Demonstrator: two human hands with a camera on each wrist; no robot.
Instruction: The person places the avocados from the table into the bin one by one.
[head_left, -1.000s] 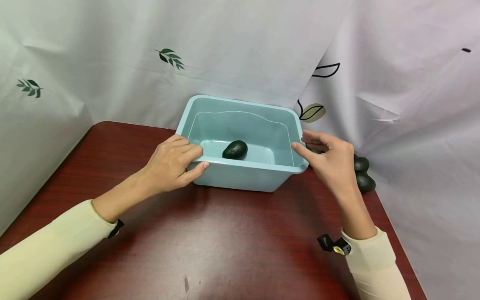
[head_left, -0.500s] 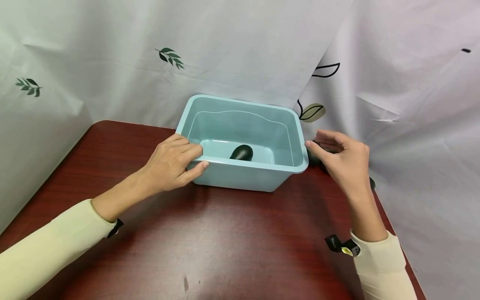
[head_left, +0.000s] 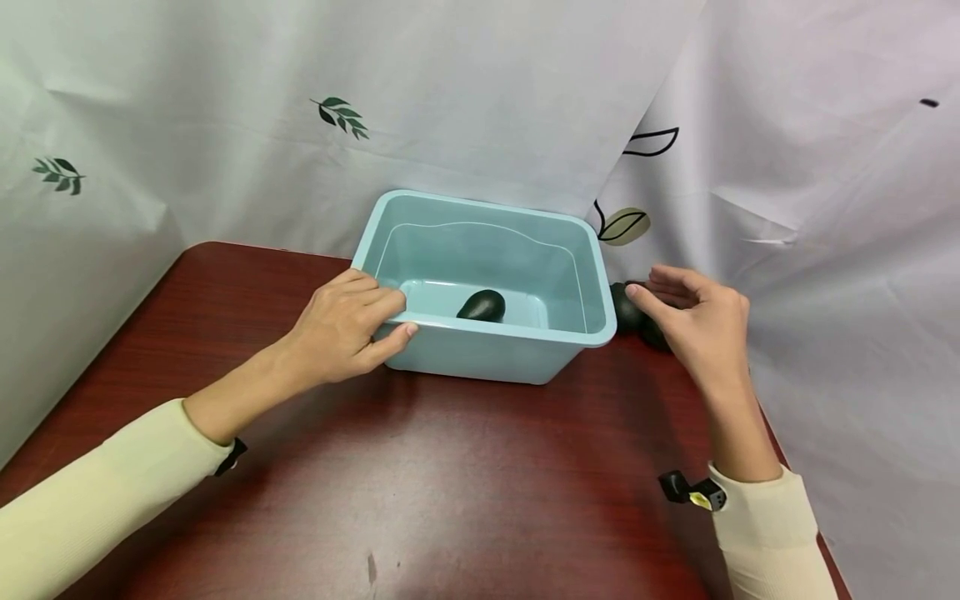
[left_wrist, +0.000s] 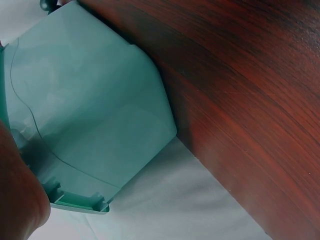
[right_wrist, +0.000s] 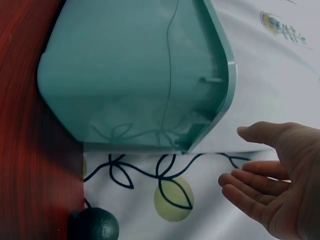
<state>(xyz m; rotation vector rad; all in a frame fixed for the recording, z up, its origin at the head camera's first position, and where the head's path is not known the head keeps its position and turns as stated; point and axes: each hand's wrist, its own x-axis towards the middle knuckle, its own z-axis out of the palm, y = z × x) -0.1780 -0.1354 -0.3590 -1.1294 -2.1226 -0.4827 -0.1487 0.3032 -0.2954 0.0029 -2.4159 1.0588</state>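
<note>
In the head view a light blue plastic bin (head_left: 480, 354) stands against the curtain, one dark green avocado (head_left: 483, 306) lying on its floor. My left hand (head_left: 345, 325) grips the rim at the near left corner, thumb outside; part of it shows dark in the left wrist view. To the right of the bin, my right hand (head_left: 701, 321) is off the rim, holding nothing, fingers loosely bent. Below and left of its thumb, more avocados (head_left: 625, 310) rest on the table, partly hidden behind the hand. The right wrist view shows one avocado (right_wrist: 95, 225) near the bin.
The dark red wooden table (head_left: 450, 483) carries everything. A white curtain (head_left: 487, 100) with leaf prints rises along the back and both sides, and the bin's far side is close to it.
My right hand has moved right, away from the bin's rim, uncovering avocados beside the bin. Inside the bin the avocado has shifted slightly right. My left hand has stayed put.
</note>
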